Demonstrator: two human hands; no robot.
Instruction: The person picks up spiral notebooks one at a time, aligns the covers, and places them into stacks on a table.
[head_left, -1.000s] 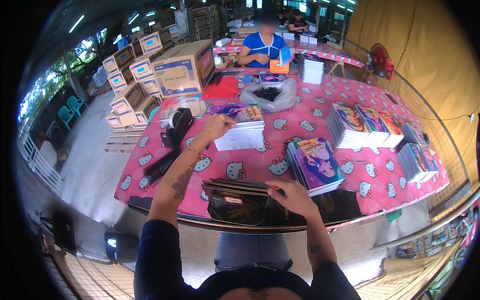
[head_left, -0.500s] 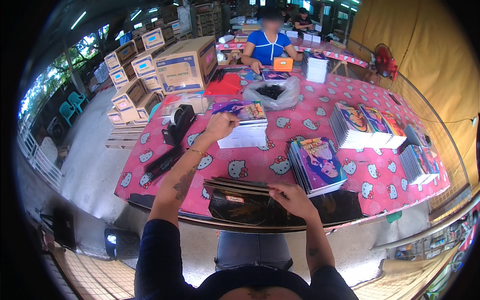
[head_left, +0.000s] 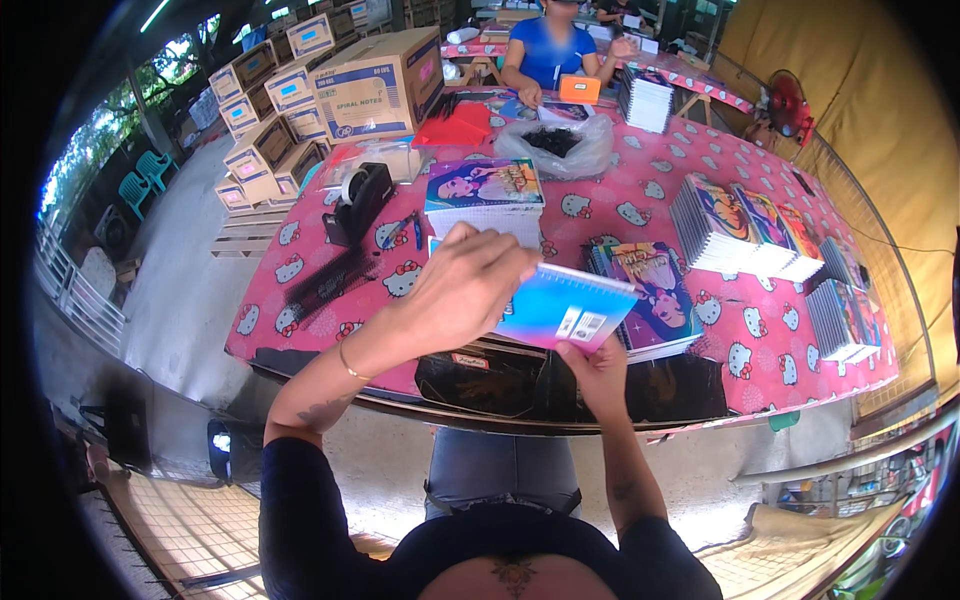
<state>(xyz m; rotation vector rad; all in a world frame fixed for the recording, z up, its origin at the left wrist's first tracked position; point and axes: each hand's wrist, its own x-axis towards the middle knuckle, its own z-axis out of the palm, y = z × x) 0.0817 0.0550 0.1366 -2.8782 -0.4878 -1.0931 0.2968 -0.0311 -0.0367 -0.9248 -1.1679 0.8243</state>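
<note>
I hold a spiral notebook (head_left: 570, 312) with a blue-to-pink back cover up in front of me, above the table's near edge. My left hand (head_left: 462, 290) grips its left side from above. My right hand (head_left: 598, 362) pinches its lower right edge from below. Behind it on the pink cartoon-cat tablecloth (head_left: 600, 205) lie a stack of notebooks with a colourful cover (head_left: 484, 198) and a second stack (head_left: 650, 295) to the right. A black bag (head_left: 500, 380) sits at the table's near edge below the notebook.
A black tape dispenser (head_left: 357, 202) and a black comb-like strip (head_left: 330, 280) lie at the left. More notebook stacks (head_left: 735, 228) fill the right side. A clear bag of black bits (head_left: 556, 145) sits mid-table. Cardboard boxes (head_left: 375, 70) stand far left. A person in blue (head_left: 555, 50) sits opposite.
My left hand left the far stack and came back toward me with a notebook. My right hand rose from the black bag and took the notebook's lower edge.
</note>
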